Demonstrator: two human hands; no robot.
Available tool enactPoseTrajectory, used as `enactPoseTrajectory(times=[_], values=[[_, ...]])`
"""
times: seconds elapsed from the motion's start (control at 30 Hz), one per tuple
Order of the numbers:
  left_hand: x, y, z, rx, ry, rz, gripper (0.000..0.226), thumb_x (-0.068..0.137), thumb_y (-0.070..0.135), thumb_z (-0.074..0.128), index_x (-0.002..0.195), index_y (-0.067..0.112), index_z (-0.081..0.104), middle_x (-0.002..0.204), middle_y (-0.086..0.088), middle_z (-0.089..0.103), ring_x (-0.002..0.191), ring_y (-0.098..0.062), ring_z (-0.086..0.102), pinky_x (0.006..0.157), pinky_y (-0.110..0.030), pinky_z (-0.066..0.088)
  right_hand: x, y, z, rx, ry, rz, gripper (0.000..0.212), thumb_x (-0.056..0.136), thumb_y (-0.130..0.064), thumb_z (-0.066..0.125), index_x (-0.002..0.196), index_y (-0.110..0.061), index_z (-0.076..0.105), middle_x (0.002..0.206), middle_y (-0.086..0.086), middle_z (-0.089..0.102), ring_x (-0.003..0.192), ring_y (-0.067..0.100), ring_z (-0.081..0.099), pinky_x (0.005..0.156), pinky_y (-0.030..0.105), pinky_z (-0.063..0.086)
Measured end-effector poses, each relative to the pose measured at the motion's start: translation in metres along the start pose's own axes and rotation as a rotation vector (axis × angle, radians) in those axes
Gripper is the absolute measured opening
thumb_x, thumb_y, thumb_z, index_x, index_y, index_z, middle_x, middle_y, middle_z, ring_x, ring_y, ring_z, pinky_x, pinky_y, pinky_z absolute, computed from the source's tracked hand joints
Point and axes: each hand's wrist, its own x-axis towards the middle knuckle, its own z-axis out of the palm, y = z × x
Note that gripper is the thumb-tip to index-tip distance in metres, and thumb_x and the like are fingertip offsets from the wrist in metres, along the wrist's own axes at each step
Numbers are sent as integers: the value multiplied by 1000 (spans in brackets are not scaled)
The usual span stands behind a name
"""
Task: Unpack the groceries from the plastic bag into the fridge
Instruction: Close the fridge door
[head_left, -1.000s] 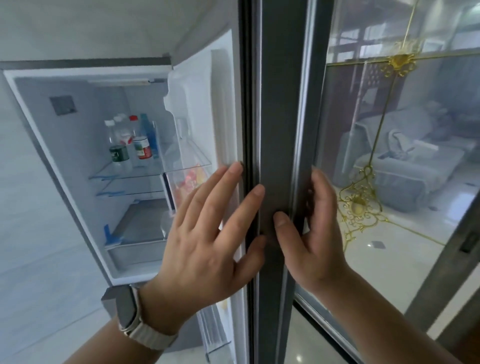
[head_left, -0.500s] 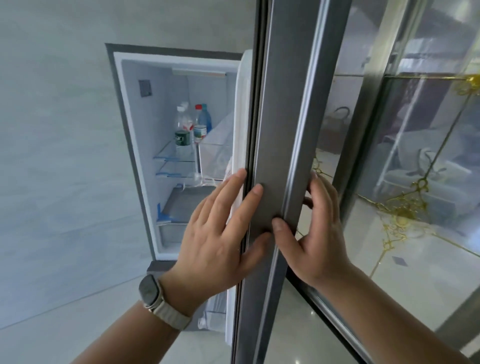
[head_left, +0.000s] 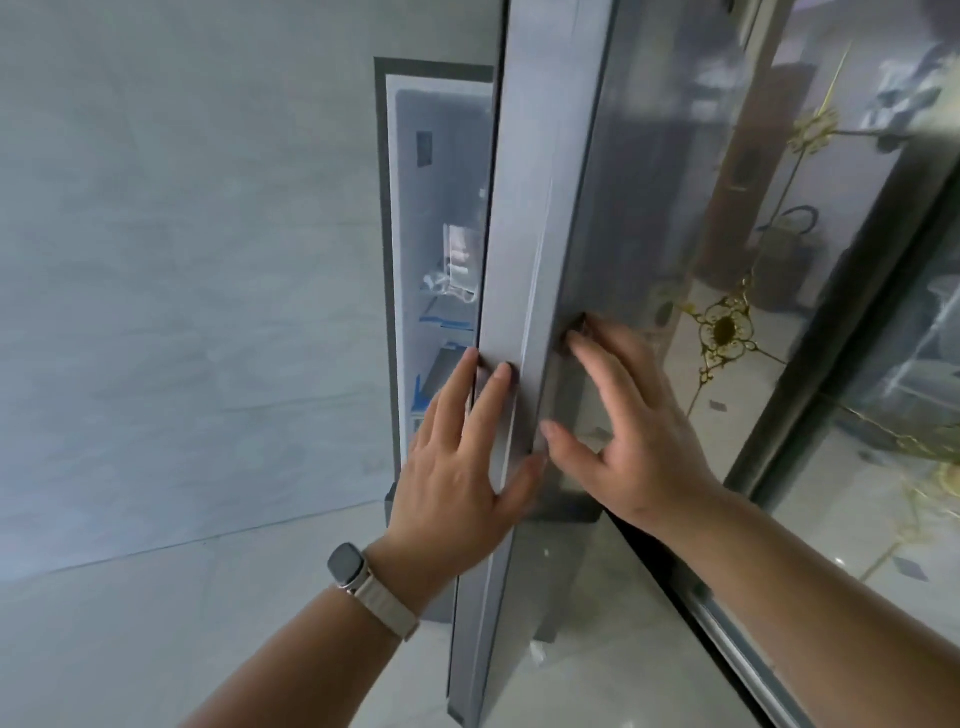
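The grey fridge door (head_left: 550, 197) stands almost edge-on to me, leaving only a narrow slit of the white fridge interior (head_left: 441, 249), where glass shelves and something pale and blurred show. My left hand (head_left: 462, 467), a watch on its wrist, lies flat along the door's edge with fingers spread and the thumb on the door's front. My right hand (head_left: 634, 431) presses flat on the door's outer face, fingers apart. Neither hand holds anything. No plastic bag or groceries are in view outside the fridge.
A pale tiled wall (head_left: 197, 270) fills the left side, meeting a light floor (head_left: 156, 634). To the right stands a glass partition with gold ornaments (head_left: 727, 332) in a dark frame, close beside the door.
The fridge door has swung much further toward shut, so the interior has narrowed to a slit and the bottles are hidden. Both hands stayed on the door and moved with it.
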Motion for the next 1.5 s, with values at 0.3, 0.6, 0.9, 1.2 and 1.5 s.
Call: enactPoseTrajectory(times=[0.3, 0.6, 0.9, 1.2, 1.5], values=[[6, -55, 10, 139, 116, 34, 70, 90, 16, 69, 149, 8, 32, 153, -19, 39, 141, -37, 41, 106, -52, 46, 32, 30, 62, -86, -19, -57, 65, 88, -37, 67, 140, -12, 39, 148, 20, 38, 136, 36, 39, 102, 55, 43], [23, -120, 22, 165, 257, -41, 62, 92, 21, 64, 146, 13, 35, 143, -13, 44, 126, -30, 51, 106, -32, 47, 61, 64, 125, -22, 22, -175, 54, 89, -33, 64, 136, -14, 46, 150, 14, 33, 137, 35, 39, 105, 52, 39], [47, -172, 47, 153, 332, -255, 73, 86, 25, 68, 149, 17, 34, 142, 1, 43, 129, -26, 52, 89, -50, 57, 99, 111, 171, -92, 44, -195, 47, 85, -27, 66, 129, -10, 61, 145, 19, 47, 133, 36, 43, 112, 54, 31], [81, -205, 74, 10, 370, -557, 90, 79, 29, 75, 151, 42, 22, 147, 5, 40, 133, -15, 47, 103, -50, 49, 123, 139, 205, -90, 20, -242, 43, 85, -24, 64, 126, -11, 64, 144, 18, 49, 133, 36, 44, 112, 54, 31], [108, -252, 94, 31, 294, -546, 100, 77, 30, 78, 154, 35, 15, 144, -1, 37, 129, -16, 44, 108, -34, 43, 147, 155, 240, -146, 62, -236, 42, 82, -22, 64, 123, -13, 66, 143, 15, 51, 132, 34, 44, 113, 51, 30]])
